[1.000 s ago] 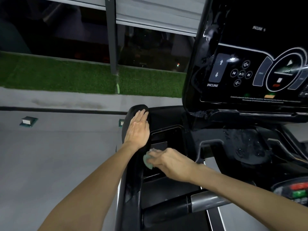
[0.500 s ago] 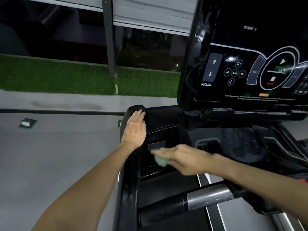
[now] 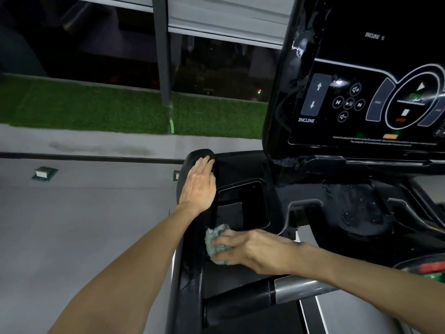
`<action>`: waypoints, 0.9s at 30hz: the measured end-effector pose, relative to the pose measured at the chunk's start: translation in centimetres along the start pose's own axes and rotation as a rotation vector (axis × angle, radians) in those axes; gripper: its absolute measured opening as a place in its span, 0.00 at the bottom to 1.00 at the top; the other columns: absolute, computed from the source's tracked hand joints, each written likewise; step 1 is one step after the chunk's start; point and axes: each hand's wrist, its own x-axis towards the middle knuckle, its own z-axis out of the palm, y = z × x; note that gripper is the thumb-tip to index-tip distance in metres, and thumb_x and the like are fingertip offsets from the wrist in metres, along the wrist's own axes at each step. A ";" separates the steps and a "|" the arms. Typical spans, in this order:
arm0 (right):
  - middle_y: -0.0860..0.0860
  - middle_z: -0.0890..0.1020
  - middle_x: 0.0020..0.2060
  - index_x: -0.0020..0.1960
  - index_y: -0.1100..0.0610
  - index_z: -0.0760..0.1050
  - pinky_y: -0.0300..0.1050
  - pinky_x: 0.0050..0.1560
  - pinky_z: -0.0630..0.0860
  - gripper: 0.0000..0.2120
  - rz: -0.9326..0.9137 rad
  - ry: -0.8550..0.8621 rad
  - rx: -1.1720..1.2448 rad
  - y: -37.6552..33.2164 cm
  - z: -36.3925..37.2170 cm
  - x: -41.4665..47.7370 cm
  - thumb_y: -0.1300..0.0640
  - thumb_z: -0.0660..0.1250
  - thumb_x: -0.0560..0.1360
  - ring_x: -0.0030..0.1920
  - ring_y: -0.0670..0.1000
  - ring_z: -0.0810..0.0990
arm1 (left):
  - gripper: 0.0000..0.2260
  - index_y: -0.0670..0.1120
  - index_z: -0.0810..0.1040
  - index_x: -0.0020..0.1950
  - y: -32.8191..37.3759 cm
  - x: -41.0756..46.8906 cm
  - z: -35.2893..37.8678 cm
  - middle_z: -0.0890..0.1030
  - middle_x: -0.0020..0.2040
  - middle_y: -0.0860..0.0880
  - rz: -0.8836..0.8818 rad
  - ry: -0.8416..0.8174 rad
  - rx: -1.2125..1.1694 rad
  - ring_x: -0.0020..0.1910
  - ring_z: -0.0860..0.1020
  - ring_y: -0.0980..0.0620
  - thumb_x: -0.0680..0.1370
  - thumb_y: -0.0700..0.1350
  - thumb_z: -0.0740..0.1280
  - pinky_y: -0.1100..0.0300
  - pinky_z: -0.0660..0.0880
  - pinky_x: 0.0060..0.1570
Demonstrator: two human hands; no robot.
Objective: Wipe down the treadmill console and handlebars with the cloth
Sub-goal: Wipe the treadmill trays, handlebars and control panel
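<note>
Left hand [image 3: 198, 186] lies flat, fingers straight, on the left handlebar [image 3: 190, 213]. Right hand [image 3: 250, 250] presses the cloth [image 3: 213, 239] against the tray edge below the cupholder [image 3: 245, 206] — fingers extended, console [image 3: 361, 80] above.

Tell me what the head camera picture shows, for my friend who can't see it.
A person's right hand presses a green cloth against the treadmill's black left handlebar, beside a square tray. The left hand rests flat farther up the same handlebar, and the dark console with INCLINE buttons stands at upper right.
</note>
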 end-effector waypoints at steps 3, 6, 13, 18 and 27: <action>0.48 0.71 0.68 0.67 0.52 0.72 0.49 0.58 0.77 0.19 0.040 -0.057 -0.087 1.0 -1.1 -2.2 0.65 0.59 0.79 0.68 0.49 0.70 | 0.21 0.43 0.61 0.78 -0.1 0.1 0.1 0.58 0.80 0.47 -0.001 -0.007 -0.004 0.79 0.51 0.51 0.84 0.41 0.52 0.60 0.47 0.76; 0.47 0.71 0.67 0.68 0.51 0.72 0.44 0.62 0.75 0.25 0.111 -0.086 -0.190 2.8 -3.0 -5.8 0.71 0.62 0.74 0.66 0.47 0.71 | 0.21 0.43 0.61 0.78 -0.1 0.1 0.1 0.58 0.80 0.47 -0.004 -0.002 -0.010 0.79 0.51 0.51 0.84 0.41 0.52 0.60 0.47 0.76; 0.51 0.75 0.60 0.63 0.54 0.71 0.43 0.55 0.78 0.28 0.228 0.030 -0.456 3.2 -5.4 -8.6 0.70 0.68 0.65 0.60 0.51 0.76 | 0.21 0.43 0.62 0.78 -0.4 0.1 0.4 0.58 0.79 0.47 -0.001 0.004 -0.001 0.79 0.52 0.50 0.84 0.41 0.52 0.58 0.48 0.77; 0.51 0.74 0.62 0.65 0.55 0.71 0.49 0.51 0.80 0.17 0.394 0.155 -0.507 5.4 -4.8 -5.8 0.55 0.54 0.79 0.59 0.52 0.76 | 0.21 0.44 0.62 0.78 -0.5 0.0 0.3 0.58 0.79 0.48 0.002 -0.008 -0.011 0.79 0.52 0.51 0.84 0.41 0.52 0.58 0.49 0.76; 0.49 0.73 0.54 0.63 0.54 0.71 0.51 0.47 0.76 0.14 0.563 0.116 -0.460 7.7 -7.3 -10.7 0.53 0.53 0.81 0.52 0.53 0.76 | 0.21 0.43 0.62 0.78 0.0 0.1 0.1 0.59 0.79 0.47 -0.014 -0.023 0.048 0.79 0.53 0.50 0.84 0.41 0.52 0.57 0.49 0.77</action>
